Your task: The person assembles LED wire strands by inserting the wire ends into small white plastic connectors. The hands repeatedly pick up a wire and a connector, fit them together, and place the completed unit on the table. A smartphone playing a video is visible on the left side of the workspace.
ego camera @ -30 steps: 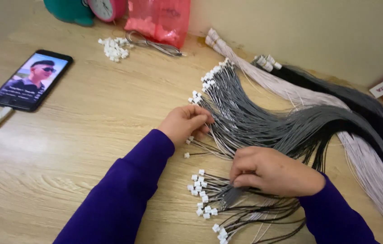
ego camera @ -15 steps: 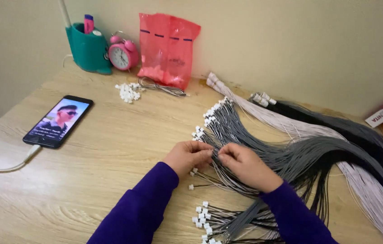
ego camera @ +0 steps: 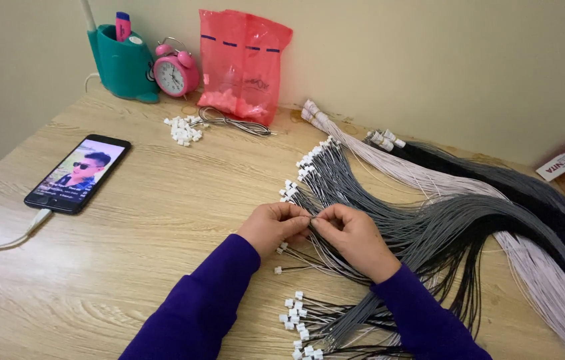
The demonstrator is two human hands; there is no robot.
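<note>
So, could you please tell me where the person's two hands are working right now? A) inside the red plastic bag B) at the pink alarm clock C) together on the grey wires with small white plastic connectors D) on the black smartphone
C: the left hand and right hand meet fingertip to fingertip over the bundle of grey wires with small white plastic connectors on the wooden table, pinching a thin wire between them.

We see soft, even indoor light, with mild sheen on the wooden table (ego camera: 129, 220) (brightest at left). Shadows are faint, focus is sharp, and the edges bend slightly.
</note>
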